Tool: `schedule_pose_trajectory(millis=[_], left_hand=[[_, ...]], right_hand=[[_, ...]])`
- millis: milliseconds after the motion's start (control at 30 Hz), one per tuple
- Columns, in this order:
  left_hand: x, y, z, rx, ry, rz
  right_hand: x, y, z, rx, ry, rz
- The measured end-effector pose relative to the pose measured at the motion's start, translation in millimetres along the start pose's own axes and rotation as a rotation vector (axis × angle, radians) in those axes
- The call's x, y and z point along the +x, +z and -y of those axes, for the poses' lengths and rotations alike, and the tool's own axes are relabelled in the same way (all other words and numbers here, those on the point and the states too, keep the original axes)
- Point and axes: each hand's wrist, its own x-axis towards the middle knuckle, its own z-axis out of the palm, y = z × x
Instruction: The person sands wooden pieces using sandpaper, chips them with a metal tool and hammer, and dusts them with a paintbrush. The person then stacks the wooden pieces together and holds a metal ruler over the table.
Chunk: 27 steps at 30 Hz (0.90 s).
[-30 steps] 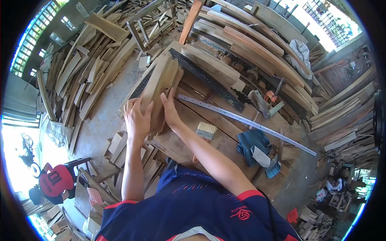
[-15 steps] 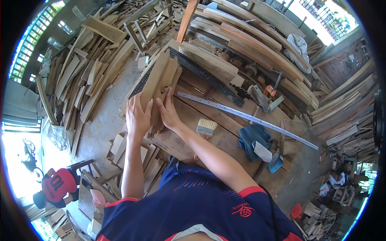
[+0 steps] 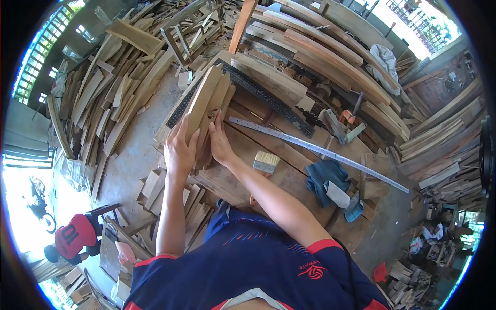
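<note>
Several wooden boards (image 3: 206, 101) stand side by side in a bundle on the workbench (image 3: 243, 150). My left hand (image 3: 179, 147) is closed around the near left side of the bundle, thumb on its upper edge. Against the right side presses my right hand (image 3: 221, 144), its fingers pointing away from me along the wood. A black perforated metal framing square (image 3: 268, 98) lies behind and beside the boards. To the right of my right hand are a long metal ruler (image 3: 320, 152) and a pale-bristled paintbrush (image 3: 266, 162). The boards' lower faces are hidden.
A dark blue cloth (image 3: 326, 181) lies on the bench's right side. An orange clamp (image 3: 349, 116) sits farther back. Lumber piles (image 3: 119, 88) stand left, with long curved boards (image 3: 330, 57) behind the bench. A person in a red shirt (image 3: 76, 236) bends over at lower left.
The leftmost board in the bundle has tipped slightly, showing more of its broad face. My hands have shifted a little with it. The person in red has leaned over further.
</note>
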Motion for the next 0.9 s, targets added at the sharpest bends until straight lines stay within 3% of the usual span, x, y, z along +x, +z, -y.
schedule_pose_trajectory(millis=[367, 567, 867, 900], left_hand=[[-5.1, -0.8, -5.8, -0.003, -0.057, -0.045], [-10.6, 2.0, -11.6, 0.059, 0.055, -0.07], [-2.9, 4.5, 3.9, 0.086, 0.044, -0.1], [-2.1, 6.8, 11.4, 0.082, 0.024, -0.102]], right_hand=[[1.6, 1.3, -6.4, -0.007, -0.027, -0.038], [0.9, 1.5, -8.3, 0.013, -0.02, -0.053], [-10.2, -22.1, 8.2, -0.056, 0.015, -0.032], [-9.0, -27.2, -4.3, -0.11, -0.097, -0.109]])
